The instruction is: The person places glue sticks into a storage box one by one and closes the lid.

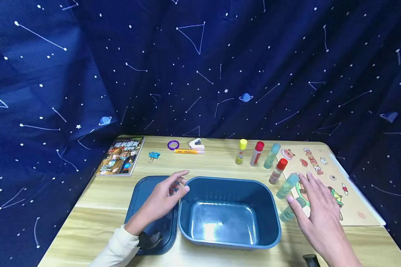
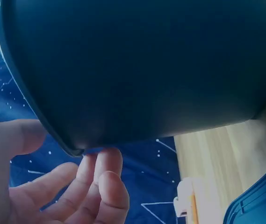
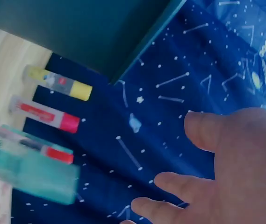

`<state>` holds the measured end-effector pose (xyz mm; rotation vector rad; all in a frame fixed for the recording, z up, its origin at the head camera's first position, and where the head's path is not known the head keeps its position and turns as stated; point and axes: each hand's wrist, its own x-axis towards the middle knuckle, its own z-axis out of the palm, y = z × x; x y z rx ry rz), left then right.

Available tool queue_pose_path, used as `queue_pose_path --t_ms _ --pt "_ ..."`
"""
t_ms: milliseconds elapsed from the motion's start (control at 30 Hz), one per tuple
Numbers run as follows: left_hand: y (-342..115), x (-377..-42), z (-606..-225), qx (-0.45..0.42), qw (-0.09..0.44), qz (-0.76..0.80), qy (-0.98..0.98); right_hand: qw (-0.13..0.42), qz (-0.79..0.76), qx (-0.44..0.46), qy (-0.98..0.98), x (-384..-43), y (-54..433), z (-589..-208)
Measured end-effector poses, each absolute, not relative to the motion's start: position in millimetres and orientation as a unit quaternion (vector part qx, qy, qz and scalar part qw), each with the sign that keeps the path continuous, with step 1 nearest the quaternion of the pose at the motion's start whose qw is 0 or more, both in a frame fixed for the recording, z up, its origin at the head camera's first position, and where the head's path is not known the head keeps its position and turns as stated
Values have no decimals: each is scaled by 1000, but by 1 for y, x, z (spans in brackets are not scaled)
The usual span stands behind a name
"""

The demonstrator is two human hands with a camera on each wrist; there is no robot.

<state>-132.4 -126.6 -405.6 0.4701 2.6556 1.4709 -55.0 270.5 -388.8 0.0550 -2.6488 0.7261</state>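
A dark blue plastic bin (image 1: 228,244), with nothing in it, stands on the table between the hands. My left hand (image 1: 165,198) hovers over the bin's left rim, above the flat blue lid (image 1: 147,185); its fingers are loosely bent and hold nothing. In the left wrist view, the fingertips (image 2: 108,158) overlap the bin's corner. To the right, my right hand (image 1: 315,213) is spread beside two teal glue bottles (image 1: 288,185) (image 1: 292,210). Behind them stand a red-capped glue bottle (image 1: 278,171), a third teal one (image 1: 271,155), another red-capped one (image 1: 257,153) and a yellow-capped one (image 1: 241,151).
A magazine (image 1: 121,156) lies at the back left, near a blue binder clip (image 1: 154,155). Purple tape (image 1: 173,145), a white stapler (image 1: 196,144) and an orange marker (image 1: 188,151) lie behind the bin. A capybara-print folder (image 1: 351,200) covers the right side; a black object (image 1: 310,259) shows in front.
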Motion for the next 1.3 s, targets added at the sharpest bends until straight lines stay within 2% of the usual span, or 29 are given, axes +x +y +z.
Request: queue_pose_path --t_ms 300,533,867,1067,1300 --pt "-130 -136 -415 183 27 472 862 127 315 -97 -936 -41 294 -411" --pt "-133 -136 -414 171 35 468 866 157 368 -50 -915 -47 298 -438" --pt "-130 -136 -412 172 44 466 867 165 388 -83 -903 -56 295 -454" --pt "-130 -136 -413 177 49 461 868 179 373 -80 -907 -57 299 -444" --pt "-131 -136 -411 178 56 456 870 204 382 -44 -900 -61 296 -388"
